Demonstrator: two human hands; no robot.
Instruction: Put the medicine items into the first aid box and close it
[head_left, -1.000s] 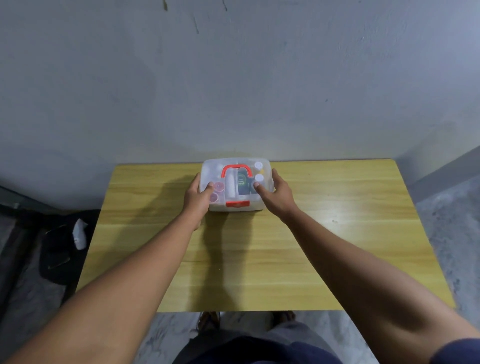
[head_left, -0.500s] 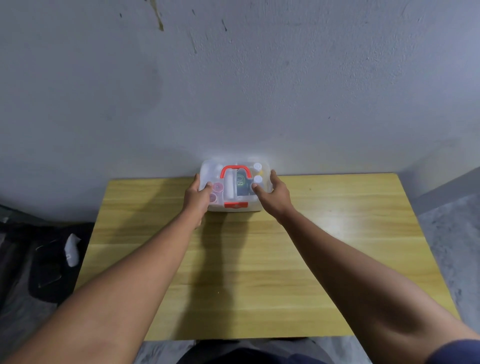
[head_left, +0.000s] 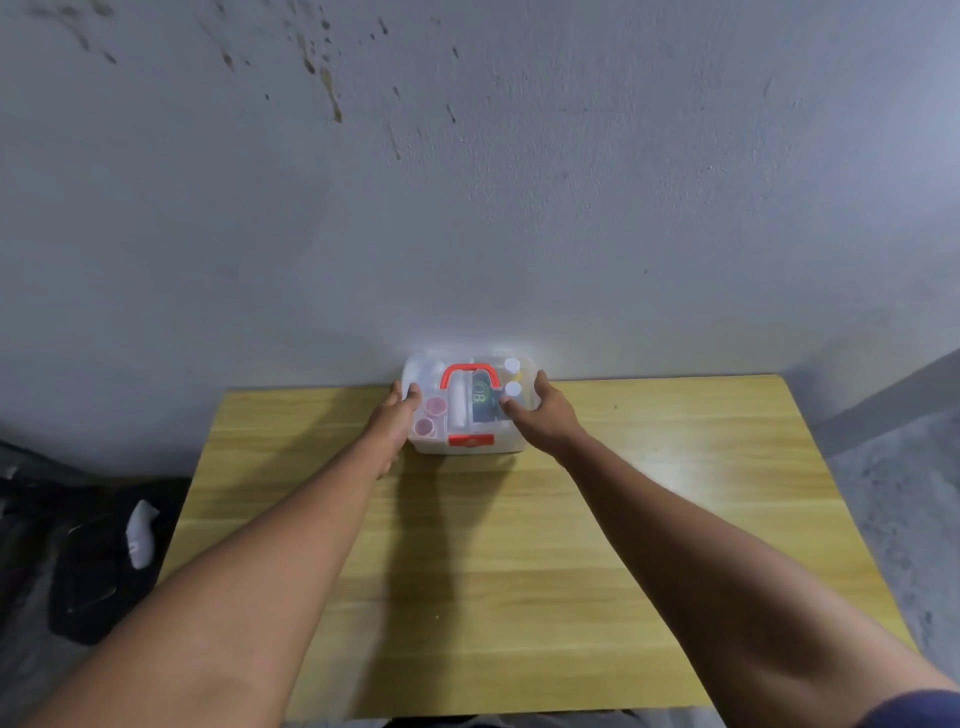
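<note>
1. Head view, near: table (head_left: 519, 571) bare, no loose items seen on it.
2. Left hand (head_left: 397, 415) curled on box (head_left: 470, 408) at its 9 o'clock side; right hand (head_left: 540, 415) spread over lid at 3 o'clock, thumb on top.
3. Box at table's 12 o'clock edge by wall (head_left: 467, 208); items inside, lid down, red latch (head_left: 470, 440) looks shut.
4. Task looks near done; only letting go left.

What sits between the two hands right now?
In the head view, the clear first aid box lies between the left hand and the right hand, lid down, red handle on top, medicine items visible inside.
</note>
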